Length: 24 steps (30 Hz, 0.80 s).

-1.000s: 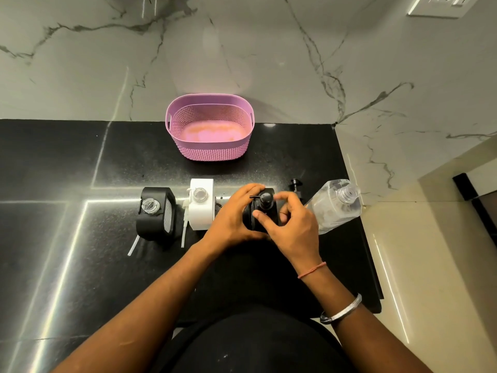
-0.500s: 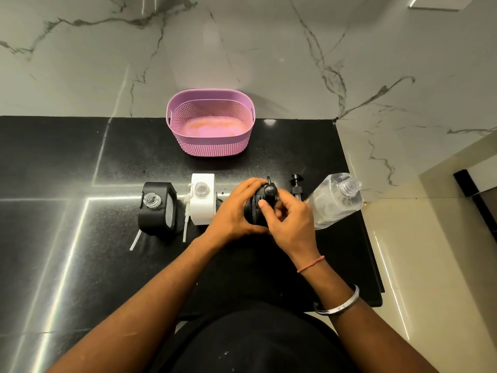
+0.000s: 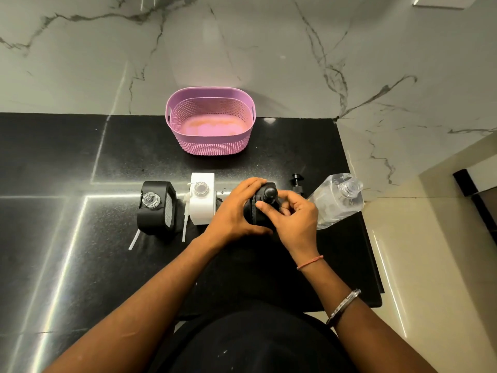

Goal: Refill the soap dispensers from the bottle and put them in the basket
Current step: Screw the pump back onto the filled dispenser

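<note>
Three soap dispensers stand in a row on the black counter. My left hand [image 3: 236, 211] wraps the body of the right-hand black dispenser [image 3: 258, 215]. My right hand [image 3: 293, 216] pinches its black pump head [image 3: 269, 193] on top. To the left stand a white dispenser [image 3: 201, 208] and another black dispenser [image 3: 157, 208], both with open necks and no pumps. A clear refill bottle [image 3: 336, 200], uncapped, stands at the right. The purple basket [image 3: 185, 141] sits empty behind the row.
White pump tubes [image 3: 185, 230] lie beside the white and left black dispensers. A loose black pump [image 3: 297, 181] stands between the held dispenser and the bottle. The counter edge [image 3: 360, 224] drops off just right of the bottle. A marble wall rises behind the basket.
My right hand's fingers have shifted around the pump head, closing on it from the right. My left hand has kept its hold on the dispenser body. The view has tilted slightly.
</note>
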### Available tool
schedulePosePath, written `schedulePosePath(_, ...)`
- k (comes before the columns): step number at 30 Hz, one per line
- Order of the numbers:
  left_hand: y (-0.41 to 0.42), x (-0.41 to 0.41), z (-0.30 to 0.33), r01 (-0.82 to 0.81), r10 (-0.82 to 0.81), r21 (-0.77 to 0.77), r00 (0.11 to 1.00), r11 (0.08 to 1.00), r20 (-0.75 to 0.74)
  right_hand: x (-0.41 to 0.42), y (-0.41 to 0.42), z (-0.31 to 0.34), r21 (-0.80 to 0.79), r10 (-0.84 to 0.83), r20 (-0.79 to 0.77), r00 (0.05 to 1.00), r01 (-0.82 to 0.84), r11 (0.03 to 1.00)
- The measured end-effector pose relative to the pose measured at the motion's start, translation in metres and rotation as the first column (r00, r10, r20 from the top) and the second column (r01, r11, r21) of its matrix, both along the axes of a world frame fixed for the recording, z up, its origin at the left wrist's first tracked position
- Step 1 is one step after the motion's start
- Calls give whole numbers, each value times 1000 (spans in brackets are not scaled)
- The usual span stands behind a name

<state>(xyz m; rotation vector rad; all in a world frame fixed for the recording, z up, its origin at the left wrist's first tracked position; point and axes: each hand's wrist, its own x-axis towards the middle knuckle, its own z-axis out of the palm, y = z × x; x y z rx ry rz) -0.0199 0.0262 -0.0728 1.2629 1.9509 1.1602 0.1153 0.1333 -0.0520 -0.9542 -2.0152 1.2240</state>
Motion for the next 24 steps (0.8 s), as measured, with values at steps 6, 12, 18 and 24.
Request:
schedulePosePath(6,0,-1,-1,7,-7,12,1000,1000,-1,5,-3,1,17,55,-21,998,-55,998)
schedulePosePath(12,2,0,-4,13,-13,20,1000,1000,-1,4,11,4,231,111,88,990,-129,965)
schedulePosePath(18,0,-1,-2,7,-7,9,1000,1000,-9,-9,4,3,234,-39,192,981,-8,972)
schedulePosePath(24,0,1,-1,-3,2,39,1000,999,11,1,20,10,282,247,227,942,-306,909)
